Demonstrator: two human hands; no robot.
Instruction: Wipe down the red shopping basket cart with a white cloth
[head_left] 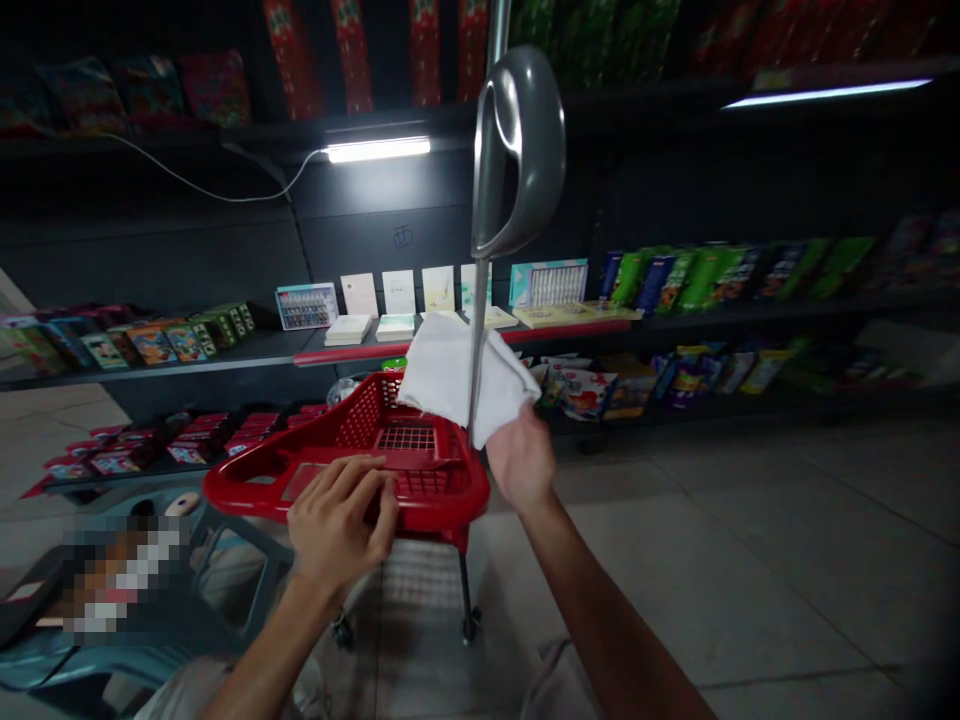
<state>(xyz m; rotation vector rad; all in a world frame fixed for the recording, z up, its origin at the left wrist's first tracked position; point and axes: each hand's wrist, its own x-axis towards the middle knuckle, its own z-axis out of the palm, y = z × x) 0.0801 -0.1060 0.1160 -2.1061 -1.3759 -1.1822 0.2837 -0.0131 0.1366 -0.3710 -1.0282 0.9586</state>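
A red plastic shopping cart (345,425) stands in front of me, its basket towards the shelves. My left hand (341,520) is closed over the cart's near edge, with the fingers curled on the red plastic. My right hand (523,455) grips the lower right corner of a white cloth (506,385), just right of the cart. The cloth spreads on both sides of a thin metal pole (478,340), behind it as seen from here. A grey looped piece (536,150) tops this pole, and its lower end meets the cart's rim.
Shelves (225,350) with boxes, upright booklets and colourful snack bags (697,275) run across the front. A lit tube lamp (379,149) hangs under the upper shelf. At lower left stands a blue-grey plastic stool (259,570) with things on it. Tiled floor (675,560) stretches to the right.
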